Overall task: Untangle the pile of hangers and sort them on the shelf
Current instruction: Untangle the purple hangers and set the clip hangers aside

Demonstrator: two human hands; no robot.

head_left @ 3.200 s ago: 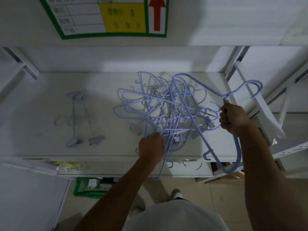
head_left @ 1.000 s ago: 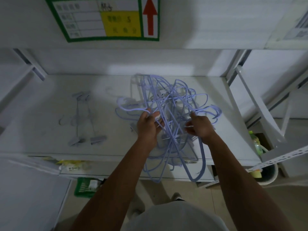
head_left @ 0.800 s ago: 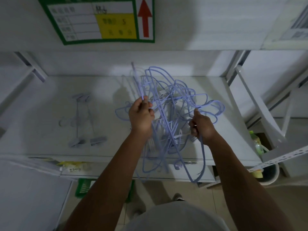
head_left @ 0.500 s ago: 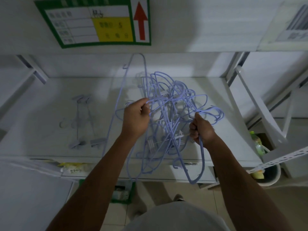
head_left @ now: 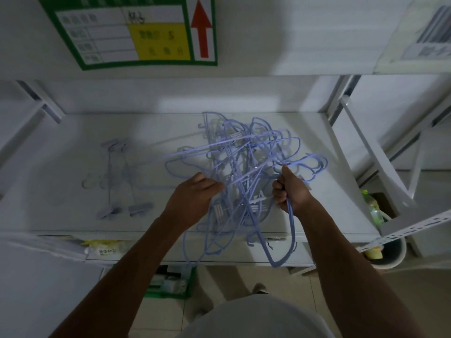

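Nearest to the person, below the front edge of the shelf [head_left: 61, 181], some loops of pale blue wire hang free. The lowest loop [head_left: 280, 261] comes down from the right hand [head_left: 291, 191]. This hand is closed like a fist around that wire, at the right side of the pile of hangers [head_left: 244, 162].

The left hand [head_left: 195, 195] is at the left side of the pile, with its fingers curled in among the wires. It seems to grip one or two of them, but which hanger exactly I cannot tell.

The pile itself lies between the two hands and a little beyond them, over the middle of the shelf, and it seems partly lifted. From its upper part one long bar [head_left: 195, 150] goes out to the left. Its long axis runs almost across the view, from left to right, and it is a little blurred.

Farther to the left, well apart from the pile, two clip hangers [head_left: 119, 181] lie side by side on the shelf, with their long axis pointing away from the person. The left hand is the nearer one to them.

I judge that the next move is to draw one hanger out to the left while the right hand keeps the rest back. The pull should follow the axis of the bar, otherwise the hooks can catch again.

On the wall behind there is a sign [head_left: 136, 32] with a red arrow
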